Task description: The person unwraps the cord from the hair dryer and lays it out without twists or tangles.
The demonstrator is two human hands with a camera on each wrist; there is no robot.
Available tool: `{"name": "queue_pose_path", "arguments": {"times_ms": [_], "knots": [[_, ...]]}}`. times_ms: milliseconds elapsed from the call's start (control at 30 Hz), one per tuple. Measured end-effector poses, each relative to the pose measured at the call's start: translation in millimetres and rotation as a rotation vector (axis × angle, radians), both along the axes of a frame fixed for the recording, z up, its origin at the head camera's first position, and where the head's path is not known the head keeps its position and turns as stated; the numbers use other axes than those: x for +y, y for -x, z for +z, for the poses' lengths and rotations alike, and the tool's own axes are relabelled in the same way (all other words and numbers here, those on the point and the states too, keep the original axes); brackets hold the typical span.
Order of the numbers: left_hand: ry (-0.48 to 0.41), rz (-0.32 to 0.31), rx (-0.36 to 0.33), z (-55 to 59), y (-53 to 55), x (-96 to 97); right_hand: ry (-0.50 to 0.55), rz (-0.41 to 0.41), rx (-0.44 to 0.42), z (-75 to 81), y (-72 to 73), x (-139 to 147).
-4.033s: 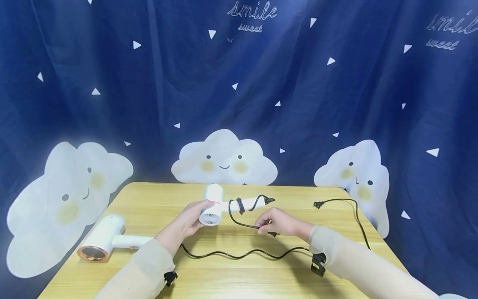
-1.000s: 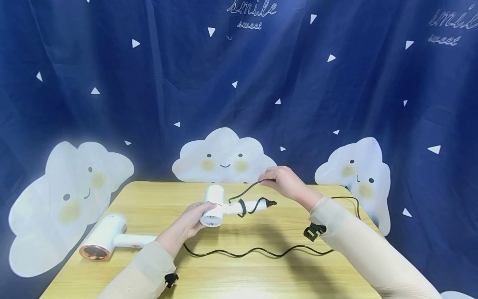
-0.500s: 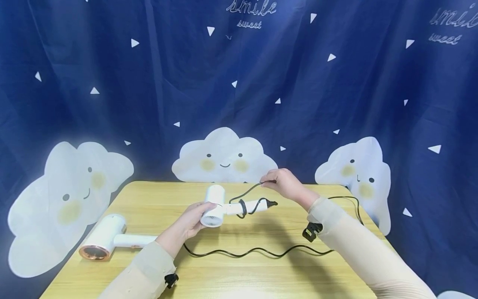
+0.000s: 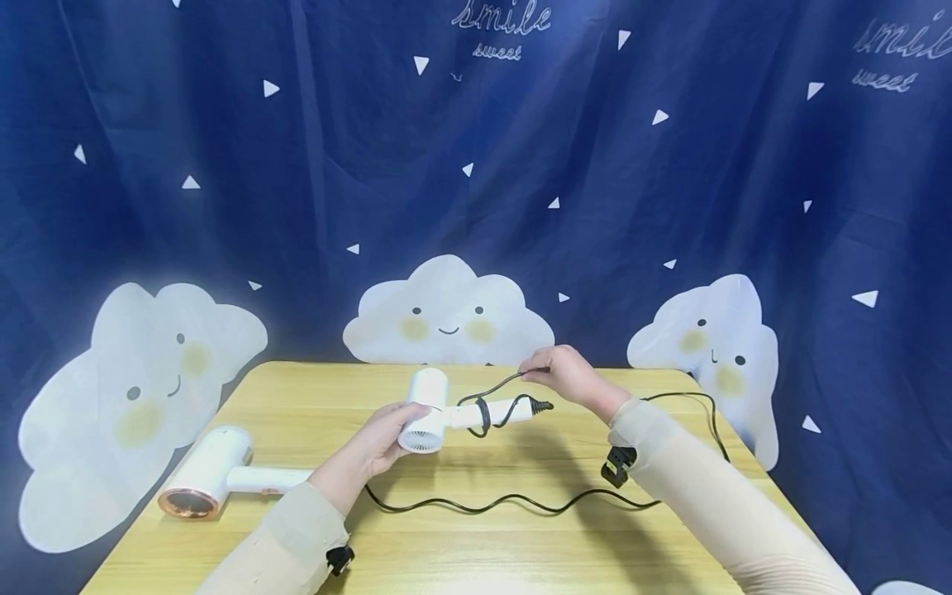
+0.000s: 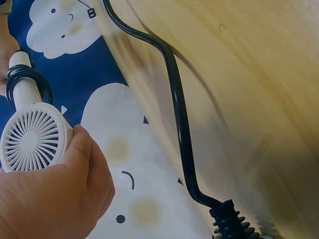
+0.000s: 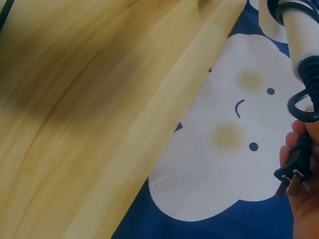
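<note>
In the head view my left hand [image 4: 375, 440] grips the head of a white hair dryer [image 4: 428, 390], held over the table with its handle toward the right. A black cord [image 4: 484, 418] loops round the handle, clearest at its middle. Beyond the handle my right hand [image 4: 568, 376] pinches the cord's free end, so a short length slants up to it. The right wrist view shows a two-pin plug [image 6: 294, 167] at the fingers of that hand. In the left wrist view the dryer's round slotted grille [image 5: 32, 139] shows above my left hand.
Another white hair dryer [image 4: 211, 467] with a copper-coloured rim lies at the table's left. Its black cord [image 4: 513, 497] waves across the wooden table [image 4: 446, 549] and curves up at the right. A blue curtain [image 4: 416, 165] with clouds hangs behind.
My right hand has risen from in front of the handle to beyond it, taking the cord end along. In the last second it has dropped slightly. My left hand stays nearly still.
</note>
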State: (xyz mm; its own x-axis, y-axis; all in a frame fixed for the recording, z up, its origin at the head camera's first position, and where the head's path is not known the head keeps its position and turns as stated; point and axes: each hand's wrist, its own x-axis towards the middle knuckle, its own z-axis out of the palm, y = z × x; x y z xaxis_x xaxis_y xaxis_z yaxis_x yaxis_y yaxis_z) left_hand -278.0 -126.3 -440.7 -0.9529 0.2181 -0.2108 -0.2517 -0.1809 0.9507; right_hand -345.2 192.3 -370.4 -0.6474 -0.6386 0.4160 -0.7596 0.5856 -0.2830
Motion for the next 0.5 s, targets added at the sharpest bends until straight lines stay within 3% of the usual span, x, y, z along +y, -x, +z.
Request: {"name": "queue_pose_path", "arguments": {"times_ms": [500], "knots": [[-0.012, -0.029, 0.001, 1.8, -1.5, -2.1, -0.003, 0.000, -0.005, -18.3, 9.8, 5.4]]}}
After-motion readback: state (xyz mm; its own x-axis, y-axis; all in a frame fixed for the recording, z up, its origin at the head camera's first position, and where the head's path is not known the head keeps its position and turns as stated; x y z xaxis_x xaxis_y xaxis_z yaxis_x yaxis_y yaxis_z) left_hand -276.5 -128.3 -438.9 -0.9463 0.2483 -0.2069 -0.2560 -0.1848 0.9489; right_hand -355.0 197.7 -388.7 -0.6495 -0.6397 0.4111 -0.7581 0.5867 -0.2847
